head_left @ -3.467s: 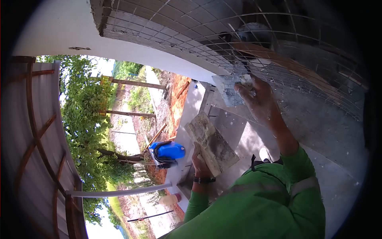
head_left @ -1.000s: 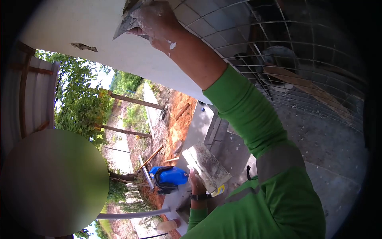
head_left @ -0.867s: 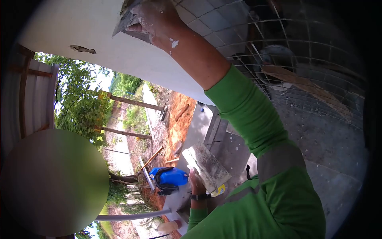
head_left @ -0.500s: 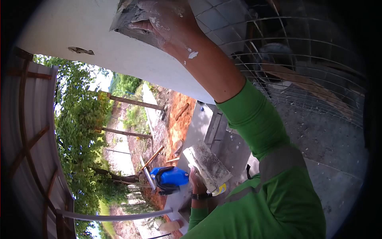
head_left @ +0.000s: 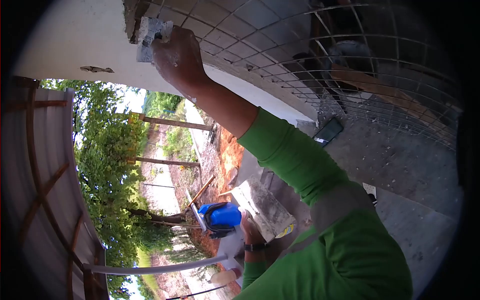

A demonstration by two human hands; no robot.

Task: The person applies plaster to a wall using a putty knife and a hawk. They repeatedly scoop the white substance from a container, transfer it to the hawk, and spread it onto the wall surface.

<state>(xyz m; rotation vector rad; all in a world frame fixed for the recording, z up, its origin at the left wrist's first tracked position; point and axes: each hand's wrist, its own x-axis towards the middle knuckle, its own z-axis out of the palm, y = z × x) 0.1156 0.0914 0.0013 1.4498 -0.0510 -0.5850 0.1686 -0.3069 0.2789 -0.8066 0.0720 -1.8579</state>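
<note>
The picture lies sideways, with the roof at its left. My right hand (head_left: 176,57) is closed on a small flat trowel (head_left: 149,39) smeared with grey plaster, by the edge of the white wall (head_left: 65,55). White smears cover its skin. Lower in the view, my left hand (head_left: 248,227) grips a rectangular mortar board (head_left: 267,207) from one side. Grey residue coats that board. My left fingers are partly hidden behind it.
Wire mesh (head_left: 280,60) stands beside the wall, with a wooden plank (head_left: 385,90) behind it. A dark flat rectangular thing (head_left: 329,132) lies by the wall's base. A blue container (head_left: 220,215) with black parts stands beyond the mortar board. Metal roofing (head_left: 50,150) is overhead.
My right hand and the trowel have moved left and slightly down in the picture, uncovering more wall edge and mesh. My left hand still holds the mortar board, in nearly the same place.
</note>
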